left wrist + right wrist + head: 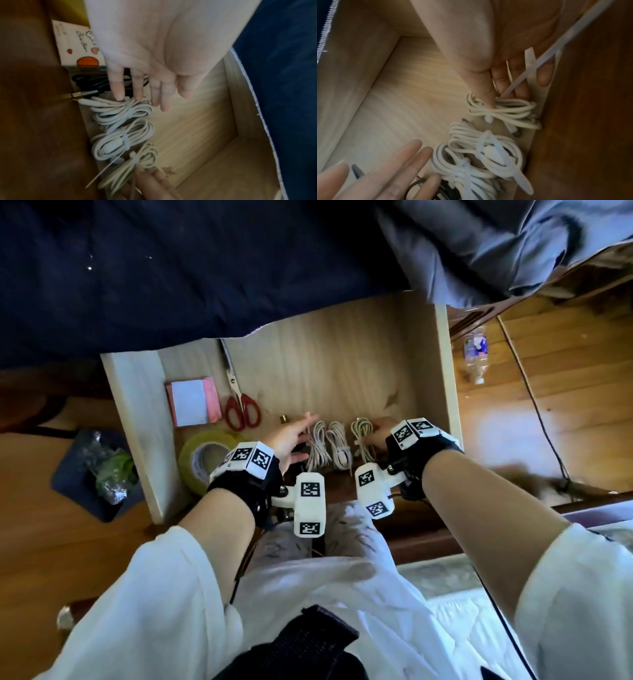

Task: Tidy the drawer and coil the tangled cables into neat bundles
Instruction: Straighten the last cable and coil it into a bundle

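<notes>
Three zip-tied cable bundles lie in a row at the front of the open wooden drawer (342, 364): two white ones (317, 446) (337, 448) and a cream one (361, 436) on the right. My right hand (380, 433) grips the cream bundle (508, 109), thumb on top and fingers behind, with the zip-tie tail (547, 54) running past the fingers. My left hand (154, 97) has its fingers straight, tips touching the leftmost white bundle (120, 112) and a black cable (89, 81) beside it. The second white bundle (123, 139) lies between the hands.
On the drawer's left side lie a sticky-note pad (190, 402), red scissors (239, 405) and a tape roll (200, 453). Dark bedding overhangs the drawer's back. On the wooden floor are a plastic bottle (476, 354), a black cord (534, 405) and a crumpled bag (102, 467).
</notes>
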`<move>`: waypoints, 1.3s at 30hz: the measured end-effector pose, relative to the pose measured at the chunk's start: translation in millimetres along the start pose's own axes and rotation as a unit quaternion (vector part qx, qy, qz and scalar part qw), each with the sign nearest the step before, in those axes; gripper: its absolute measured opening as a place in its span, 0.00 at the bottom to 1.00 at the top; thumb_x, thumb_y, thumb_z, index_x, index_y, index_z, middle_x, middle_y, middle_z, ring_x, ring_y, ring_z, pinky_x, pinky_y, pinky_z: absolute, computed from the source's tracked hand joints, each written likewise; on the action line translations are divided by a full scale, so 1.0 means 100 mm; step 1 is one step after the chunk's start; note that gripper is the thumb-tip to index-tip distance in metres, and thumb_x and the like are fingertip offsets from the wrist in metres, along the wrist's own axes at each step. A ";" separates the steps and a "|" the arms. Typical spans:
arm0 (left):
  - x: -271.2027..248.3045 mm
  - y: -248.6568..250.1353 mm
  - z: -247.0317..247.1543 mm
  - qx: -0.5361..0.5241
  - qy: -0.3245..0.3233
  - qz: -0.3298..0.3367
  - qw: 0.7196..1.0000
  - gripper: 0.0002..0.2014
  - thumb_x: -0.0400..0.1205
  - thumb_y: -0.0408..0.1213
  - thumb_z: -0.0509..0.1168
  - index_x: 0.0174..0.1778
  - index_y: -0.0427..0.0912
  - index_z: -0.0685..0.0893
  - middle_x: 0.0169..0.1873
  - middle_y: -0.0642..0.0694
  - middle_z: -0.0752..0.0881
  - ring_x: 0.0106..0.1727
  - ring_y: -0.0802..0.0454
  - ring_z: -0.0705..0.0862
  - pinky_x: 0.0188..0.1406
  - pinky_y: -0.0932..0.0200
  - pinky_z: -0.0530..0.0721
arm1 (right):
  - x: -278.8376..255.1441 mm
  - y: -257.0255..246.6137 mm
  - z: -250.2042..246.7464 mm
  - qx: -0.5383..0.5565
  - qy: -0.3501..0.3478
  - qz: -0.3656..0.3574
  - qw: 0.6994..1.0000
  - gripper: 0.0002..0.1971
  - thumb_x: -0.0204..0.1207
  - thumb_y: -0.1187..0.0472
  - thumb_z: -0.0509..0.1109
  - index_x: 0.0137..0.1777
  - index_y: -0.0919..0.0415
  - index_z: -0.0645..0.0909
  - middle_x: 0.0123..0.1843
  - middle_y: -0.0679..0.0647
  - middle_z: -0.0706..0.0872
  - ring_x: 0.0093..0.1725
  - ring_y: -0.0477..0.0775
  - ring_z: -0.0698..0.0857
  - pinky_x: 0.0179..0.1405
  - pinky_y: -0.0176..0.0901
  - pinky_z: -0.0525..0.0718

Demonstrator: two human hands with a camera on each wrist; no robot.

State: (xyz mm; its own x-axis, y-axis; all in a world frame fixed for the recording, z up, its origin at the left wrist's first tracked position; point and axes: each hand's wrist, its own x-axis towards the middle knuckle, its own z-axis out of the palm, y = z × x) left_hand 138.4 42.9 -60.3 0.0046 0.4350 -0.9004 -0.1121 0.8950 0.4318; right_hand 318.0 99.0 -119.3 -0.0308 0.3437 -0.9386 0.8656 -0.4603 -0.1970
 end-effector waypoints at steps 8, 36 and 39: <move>-0.10 0.14 -0.12 0.007 -0.025 -0.015 1.000 0.20 0.87 0.44 0.51 0.72 0.42 0.74 0.71 0.47 0.75 0.73 0.50 0.70 0.64 0.52 0.67 | -0.27 -0.10 -0.21 0.053 0.059 -0.009 0.997 0.22 0.75 0.64 0.68 0.69 0.65 0.74 0.69 0.62 0.78 0.68 0.63 0.77 0.51 0.39 0.72; -3.84 4.03 -0.47 0.420 0.350 0.512 0.662 0.10 0.81 0.42 0.60 0.40 0.44 0.84 0.32 0.50 0.84 0.28 0.53 0.76 0.29 0.62 0.71 | -4.69 -3.22 -2.40 -0.118 0.422 -0.452 0.777 0.10 0.78 0.58 0.65 0.52 0.63 0.82 0.40 0.55 0.87 0.24 0.43 0.81 0.30 0.35 0.76; -4.09 4.21 -0.42 0.463 0.375 0.499 0.629 0.09 0.80 0.40 0.61 0.44 0.41 0.85 0.40 0.44 0.86 0.34 0.47 0.80 0.37 0.60 0.74 | -4.99 -3.32 -2.45 -0.130 0.476 -0.460 0.738 0.11 0.79 0.56 0.64 0.53 0.62 0.82 0.51 0.58 0.88 0.41 0.54 0.84 0.39 0.39 0.80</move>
State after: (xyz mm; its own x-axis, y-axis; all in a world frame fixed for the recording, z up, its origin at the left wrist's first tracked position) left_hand 47.9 237.4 487.0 -0.1177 0.9680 0.2218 0.9413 0.0376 0.3354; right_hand 167.9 280.6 484.3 -0.4075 0.8895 0.2068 0.7675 0.4563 -0.4503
